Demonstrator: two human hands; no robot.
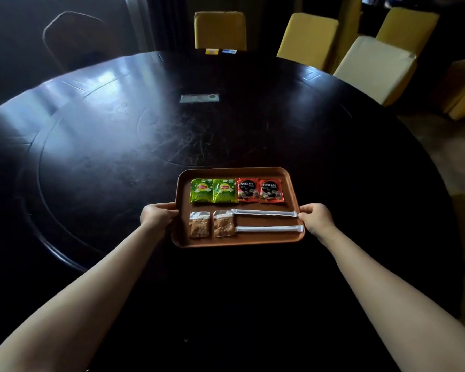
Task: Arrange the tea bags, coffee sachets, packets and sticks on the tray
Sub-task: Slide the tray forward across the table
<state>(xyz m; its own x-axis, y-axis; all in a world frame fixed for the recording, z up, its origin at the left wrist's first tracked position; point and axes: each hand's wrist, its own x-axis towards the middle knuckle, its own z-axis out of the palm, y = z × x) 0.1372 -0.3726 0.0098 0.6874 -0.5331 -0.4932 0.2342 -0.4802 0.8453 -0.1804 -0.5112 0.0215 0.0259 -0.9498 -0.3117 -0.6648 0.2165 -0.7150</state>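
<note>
A brown rectangular tray (236, 242) rests on the dark round table (105, 162). In its back row lie two green tea bags (214, 190) side by side, then two red coffee sachets (260, 189). In the front row sit two small brown packets (211, 224) and, to their right, two long white sticks (266, 220) lying parallel. My left hand (156, 214) grips the tray's left rim. My right hand (316, 217) grips the right rim, beside the ends of the sticks.
A small silver plate (199, 98) is set in the table's middle. Two small cards (220, 51) lie at the far edge. Yellow chairs (308, 37) and a white cushioned one (375, 65) stand around the far and right sides.
</note>
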